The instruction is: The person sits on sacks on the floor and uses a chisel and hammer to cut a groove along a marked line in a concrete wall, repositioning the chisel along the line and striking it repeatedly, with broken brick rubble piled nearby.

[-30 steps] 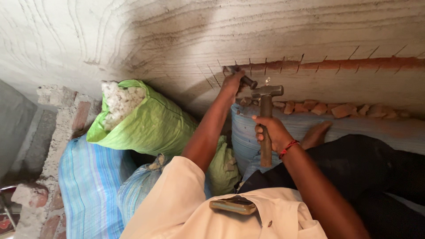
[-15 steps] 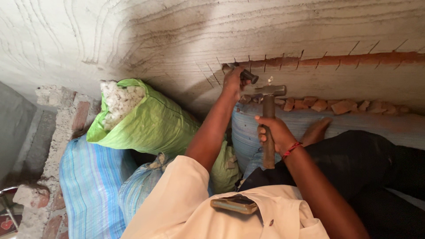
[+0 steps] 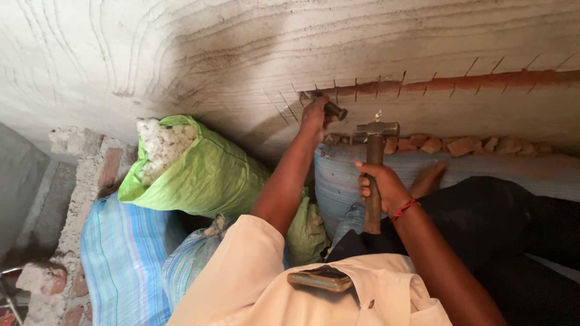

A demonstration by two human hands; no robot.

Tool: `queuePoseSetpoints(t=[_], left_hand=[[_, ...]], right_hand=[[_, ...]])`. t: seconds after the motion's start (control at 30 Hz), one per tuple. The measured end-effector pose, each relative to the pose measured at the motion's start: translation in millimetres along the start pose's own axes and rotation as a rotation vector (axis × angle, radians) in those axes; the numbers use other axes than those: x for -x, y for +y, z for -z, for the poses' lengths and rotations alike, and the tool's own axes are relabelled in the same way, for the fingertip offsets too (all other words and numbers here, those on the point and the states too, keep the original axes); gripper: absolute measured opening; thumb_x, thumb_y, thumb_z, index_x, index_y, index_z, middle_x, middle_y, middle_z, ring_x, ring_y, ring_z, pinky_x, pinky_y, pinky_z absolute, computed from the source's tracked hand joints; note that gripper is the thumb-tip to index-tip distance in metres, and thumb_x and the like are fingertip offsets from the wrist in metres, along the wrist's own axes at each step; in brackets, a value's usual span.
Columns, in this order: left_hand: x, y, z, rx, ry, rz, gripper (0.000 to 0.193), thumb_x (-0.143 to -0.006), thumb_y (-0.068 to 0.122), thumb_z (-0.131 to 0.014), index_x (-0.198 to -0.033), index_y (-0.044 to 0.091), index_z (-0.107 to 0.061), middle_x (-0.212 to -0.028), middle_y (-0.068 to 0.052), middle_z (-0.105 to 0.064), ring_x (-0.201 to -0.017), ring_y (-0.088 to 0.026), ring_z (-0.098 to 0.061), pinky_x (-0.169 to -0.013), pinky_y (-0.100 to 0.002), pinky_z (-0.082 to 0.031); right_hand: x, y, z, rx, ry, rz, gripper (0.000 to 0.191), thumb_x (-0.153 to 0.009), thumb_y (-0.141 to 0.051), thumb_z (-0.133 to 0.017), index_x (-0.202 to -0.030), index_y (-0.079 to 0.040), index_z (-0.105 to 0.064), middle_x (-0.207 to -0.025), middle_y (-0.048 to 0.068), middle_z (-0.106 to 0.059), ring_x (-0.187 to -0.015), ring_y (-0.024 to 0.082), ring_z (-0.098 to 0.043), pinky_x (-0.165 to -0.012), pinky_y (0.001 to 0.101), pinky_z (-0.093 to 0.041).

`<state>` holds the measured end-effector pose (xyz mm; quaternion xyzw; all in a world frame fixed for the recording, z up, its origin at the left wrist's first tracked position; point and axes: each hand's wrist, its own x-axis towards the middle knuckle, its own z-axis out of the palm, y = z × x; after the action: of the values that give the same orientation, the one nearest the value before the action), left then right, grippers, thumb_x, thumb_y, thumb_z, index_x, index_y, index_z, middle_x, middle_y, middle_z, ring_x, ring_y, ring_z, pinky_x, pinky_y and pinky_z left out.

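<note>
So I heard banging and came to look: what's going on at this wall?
A person is chiselling a groove into a plastered wall. The left hand holds a chisel against the end of the reddish groove, where brick shows through. The right hand grips a hammer, its head raised just beside the chisel. Brick rubble lies below the cut, and a green sack sits to the left.

The person wears a cream short-sleeved shirt (image 3: 260,271), dark trousers (image 3: 483,223) and a red wrist thread (image 3: 405,209).

Green sack (image 3: 205,175), blue striped sacks (image 3: 124,253), cream shirt (image 3: 254,284), red wristband (image 3: 405,209), grey combed plaster wall (image 3: 241,48)
</note>
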<state>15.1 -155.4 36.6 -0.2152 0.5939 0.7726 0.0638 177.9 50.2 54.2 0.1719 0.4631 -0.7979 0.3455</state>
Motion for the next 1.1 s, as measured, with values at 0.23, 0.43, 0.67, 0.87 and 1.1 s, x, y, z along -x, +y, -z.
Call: queuePoseSetpoints(t=[0.23, 0.43, 0.67, 0.87, 1.1], left_hand=[[-5.4, -5.2, -4.1, 0.066, 0.036, 0.005, 0.024, -0.096, 0.032, -0.058, -0.089, 0.01, -0.064, -0.071, -0.004, -0.069, -0.05, -0.014, -0.062, -0.041, -0.029, -0.035], [-9.0, -12.1, 2.1, 0.015, 0.046, -0.062, 0.025, -0.094, 0.035, -0.063, -0.085, 0.011, -0.066, -0.068, -0.003, -0.064, -0.048, -0.014, -0.059, -0.042, -0.029, -0.037], [-16.5, -13.9, 6.1, 0.037, 0.037, 0.024, 0.033, -0.091, 0.04, -0.073, -0.08, 0.012, -0.059, -0.062, 0.001, -0.052, -0.046, -0.011, -0.045, -0.04, -0.029, -0.029], [-21.0, -13.9, 11.2, 0.055, 0.02, 0.109, 0.027, -0.09, 0.041, -0.07, -0.087, 0.014, -0.067, -0.065, 0.0, -0.054, -0.049, -0.011, -0.048, -0.042, -0.029, -0.031], [-31.7, -19.6, 10.9, 0.123, 0.02, 0.136, 0.028, -0.093, 0.038, -0.072, -0.088, 0.011, -0.065, -0.067, -0.001, -0.056, -0.051, -0.012, -0.049, -0.043, -0.03, -0.034]], right_hand=[[0.3, 6.6, 12.9, -0.025, 0.037, -0.019, 0.029, -0.09, -0.035, -0.071, -0.088, -0.016, -0.048, -0.06, -0.004, -0.048, -0.047, 0.011, -0.047, -0.049, 0.0315, -0.042], [-8.9, 16.4, 31.3, -0.162, 0.052, -0.031, 0.023, -0.09, -0.034, -0.068, -0.088, -0.019, -0.05, -0.059, -0.004, -0.046, -0.047, 0.012, -0.045, -0.051, 0.0325, -0.041], [-35.3, 49.7, 30.7, -0.411, 0.06, 0.103, 0.026, -0.094, -0.033, -0.067, -0.083, -0.018, -0.049, -0.061, -0.003, -0.047, -0.051, 0.015, -0.048, -0.056, 0.0361, -0.044], [-30.4, 32.1, 52.8, -0.584, 0.202, 0.334, 0.016, -0.091, -0.03, -0.068, -0.089, -0.023, -0.054, -0.064, -0.005, -0.047, -0.053, 0.014, -0.049, -0.06, 0.0363, -0.046], [-4.1, -3.5, 60.3, -0.837, 0.417, 0.695, 0.022, -0.095, -0.035, -0.065, -0.084, -0.019, -0.054, -0.067, -0.003, -0.048, -0.058, 0.015, -0.052, -0.064, 0.0374, -0.051]])
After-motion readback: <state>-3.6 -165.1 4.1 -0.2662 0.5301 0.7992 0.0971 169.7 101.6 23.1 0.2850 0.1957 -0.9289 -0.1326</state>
